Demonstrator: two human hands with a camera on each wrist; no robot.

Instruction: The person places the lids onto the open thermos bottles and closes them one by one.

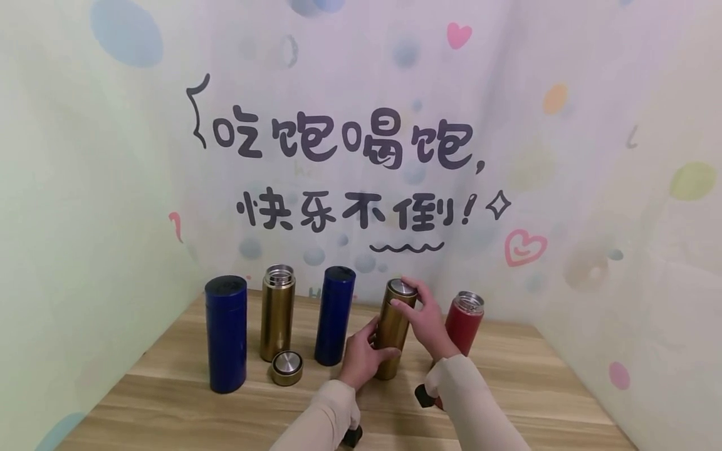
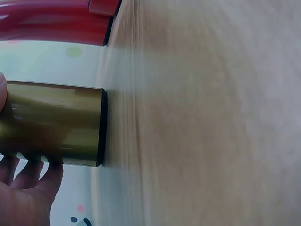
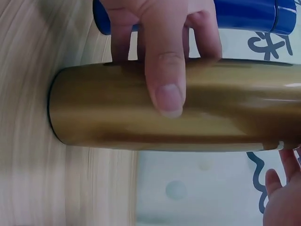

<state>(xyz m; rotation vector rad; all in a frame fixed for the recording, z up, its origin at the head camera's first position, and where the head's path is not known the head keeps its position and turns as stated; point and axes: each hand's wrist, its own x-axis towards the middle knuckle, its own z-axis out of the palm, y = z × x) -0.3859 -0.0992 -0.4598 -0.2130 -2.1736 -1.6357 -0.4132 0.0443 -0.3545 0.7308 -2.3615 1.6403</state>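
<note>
There are five bottles (image 1: 227, 338) — two blue, two gold, one red — and two loose lids (image 1: 287, 371).

Lower part of red flask (image 1: 465, 326) hidden behind right hand (image 1: 431, 326) and sleeve (image 1: 470, 394); top of gold flask (image 2: 51, 123) cut by left wrist view's edge; blue flask (image 3: 244, 15) cropped atop right wrist view; near edge of worktop (image 1: 186, 413) outside head view.

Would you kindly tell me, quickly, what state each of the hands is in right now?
Left hand: closed around the body of the lidded gold bottle.
Right hand: closed on the lid of that same bottle.
</note>
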